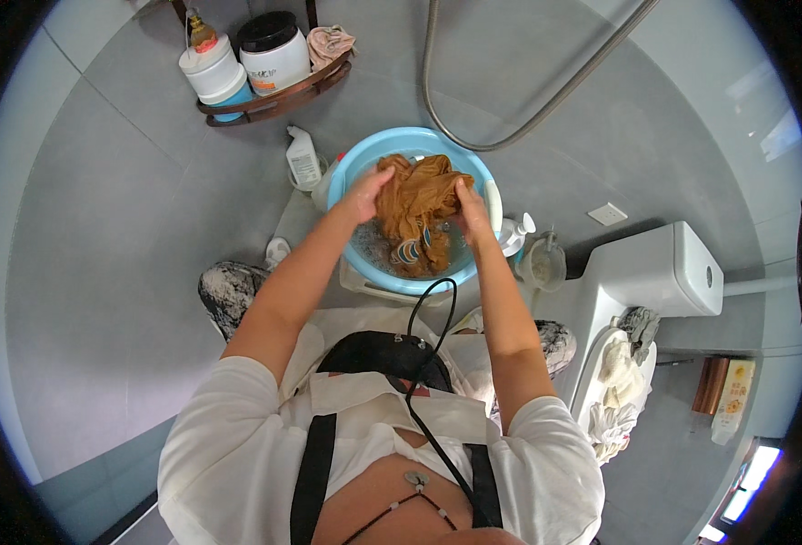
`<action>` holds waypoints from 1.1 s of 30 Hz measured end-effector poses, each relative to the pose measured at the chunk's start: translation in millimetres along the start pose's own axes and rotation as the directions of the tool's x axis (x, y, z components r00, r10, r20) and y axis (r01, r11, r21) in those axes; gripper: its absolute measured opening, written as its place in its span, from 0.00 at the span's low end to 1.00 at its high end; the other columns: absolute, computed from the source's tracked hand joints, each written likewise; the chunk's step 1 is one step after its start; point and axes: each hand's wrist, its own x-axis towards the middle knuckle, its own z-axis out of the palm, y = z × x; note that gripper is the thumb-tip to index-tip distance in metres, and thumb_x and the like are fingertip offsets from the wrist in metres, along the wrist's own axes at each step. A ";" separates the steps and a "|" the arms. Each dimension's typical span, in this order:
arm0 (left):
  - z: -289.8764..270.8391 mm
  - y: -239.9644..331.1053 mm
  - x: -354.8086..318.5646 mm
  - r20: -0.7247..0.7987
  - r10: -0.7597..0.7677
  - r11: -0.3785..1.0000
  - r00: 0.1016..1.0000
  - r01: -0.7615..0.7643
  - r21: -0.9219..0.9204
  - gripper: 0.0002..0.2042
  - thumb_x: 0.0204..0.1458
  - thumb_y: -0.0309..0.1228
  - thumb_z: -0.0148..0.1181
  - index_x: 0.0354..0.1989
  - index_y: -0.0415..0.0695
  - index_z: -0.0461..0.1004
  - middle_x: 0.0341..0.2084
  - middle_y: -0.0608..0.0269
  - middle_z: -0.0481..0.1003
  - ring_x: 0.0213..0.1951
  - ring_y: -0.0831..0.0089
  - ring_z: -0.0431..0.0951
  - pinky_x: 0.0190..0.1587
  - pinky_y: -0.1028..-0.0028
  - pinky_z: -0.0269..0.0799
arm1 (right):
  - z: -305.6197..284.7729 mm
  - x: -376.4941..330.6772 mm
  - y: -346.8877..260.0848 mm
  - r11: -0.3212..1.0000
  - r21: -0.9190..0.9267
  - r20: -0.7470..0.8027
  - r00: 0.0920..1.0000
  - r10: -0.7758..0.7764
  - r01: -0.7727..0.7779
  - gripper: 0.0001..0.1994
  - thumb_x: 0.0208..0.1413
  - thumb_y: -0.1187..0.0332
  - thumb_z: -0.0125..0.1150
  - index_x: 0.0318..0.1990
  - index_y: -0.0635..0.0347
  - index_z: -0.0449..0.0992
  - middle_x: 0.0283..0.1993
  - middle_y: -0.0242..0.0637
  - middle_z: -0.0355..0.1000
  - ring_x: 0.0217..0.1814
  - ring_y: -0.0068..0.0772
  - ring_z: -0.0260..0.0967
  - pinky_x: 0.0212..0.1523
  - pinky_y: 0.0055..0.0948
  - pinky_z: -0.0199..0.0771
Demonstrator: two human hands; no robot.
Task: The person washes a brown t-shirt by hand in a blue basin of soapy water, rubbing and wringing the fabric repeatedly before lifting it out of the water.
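Note:
A wet brown garment [416, 195] is bunched up over a light blue basin [355, 163] that holds sudsy water. My left hand [370, 193] grips the cloth's left side, fingers curled into it. On the right side, my right hand [470, 211] has hold of it too, thumb on top. The lower end of the garment, with a striped patch [407, 252], hangs down into the water. Folds of cloth hide most of my fingertips.
A white bottle [303, 159] stands left of the basin. To its right are a white shower head [514, 233] and a clear jug [543, 263]. A metal hose [546, 104] loops behind. Clothes [621, 377] lie on the toilet [655, 272]; a corner shelf [283, 102] holds tubs.

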 end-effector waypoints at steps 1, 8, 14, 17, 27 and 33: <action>2.1 10.1 -4.5 -0.075 0.046 0.997 0.996 -0.041 0.061 0.16 0.54 0.36 0.46 0.50 0.45 0.62 0.46 0.61 0.67 0.48 0.67 0.66 0.51 0.66 0.62 | -4.1 -3.5 -5.3 0.998 -0.008 -0.037 0.997 -0.063 0.063 0.21 0.54 0.54 0.48 0.49 0.58 0.64 0.48 0.35 0.64 0.49 0.30 0.60 0.50 0.31 0.59; -37.7 36.3 14.4 -0.176 0.215 0.863 0.961 -0.103 0.495 0.18 0.55 0.35 0.45 0.54 0.45 0.60 0.47 0.64 0.66 0.50 0.70 0.64 0.51 0.69 0.59 | -40.9 -9.3 -31.3 0.903 -0.155 -0.315 0.847 -0.429 0.400 0.07 0.52 0.66 0.54 0.33 0.61 0.72 0.29 0.26 0.67 0.31 0.16 0.60 0.33 0.17 0.60; -22.9 13.6 21.5 -0.090 0.353 0.383 0.931 -0.056 0.922 0.36 0.46 0.33 0.53 0.62 0.49 0.39 0.55 0.45 0.53 0.57 0.53 0.55 0.55 0.61 0.54 | -28.1 -8.0 -20.4 0.506 -0.819 -0.073 0.826 -0.558 0.270 0.17 0.47 0.62 0.58 0.45 0.50 0.68 0.38 0.40 0.68 0.38 0.37 0.67 0.39 0.30 0.66; -29.5 -11.8 28.3 0.114 0.352 0.082 0.929 -0.151 0.985 0.38 0.41 0.27 0.56 0.62 0.50 0.43 0.56 0.45 0.51 0.58 0.51 0.50 0.57 0.60 0.52 | -1.1 -5.7 -5.8 0.198 -0.965 0.063 0.886 -0.459 0.171 0.27 0.43 0.56 0.60 0.54 0.44 0.61 0.51 0.45 0.59 0.48 0.44 0.63 0.44 0.36 0.67; -13.8 -51.3 13.5 -0.138 0.287 -0.181 0.948 0.195 0.964 0.26 0.49 0.37 0.47 0.59 0.54 0.51 0.52 0.43 0.58 0.53 0.48 0.60 0.52 0.57 0.58 | 30.6 3.8 29.5 -0.003 -0.994 -0.108 0.984 -0.143 -0.110 0.41 0.38 0.53 0.64 0.61 0.45 0.49 0.59 0.46 0.49 0.56 0.48 0.56 0.51 0.39 0.63; -57.7 -64.4 51.7 -0.122 0.213 -0.311 0.969 0.186 0.932 0.19 0.49 0.42 0.48 0.47 0.47 0.68 0.42 0.47 0.69 0.43 0.52 0.69 0.46 0.60 0.63 | 6.8 29.7 57.6 -0.148 -0.988 -0.003 0.971 -0.240 -0.039 0.23 0.37 0.61 0.63 0.45 0.55 0.70 0.50 0.47 0.60 0.52 0.46 0.60 0.47 0.38 0.65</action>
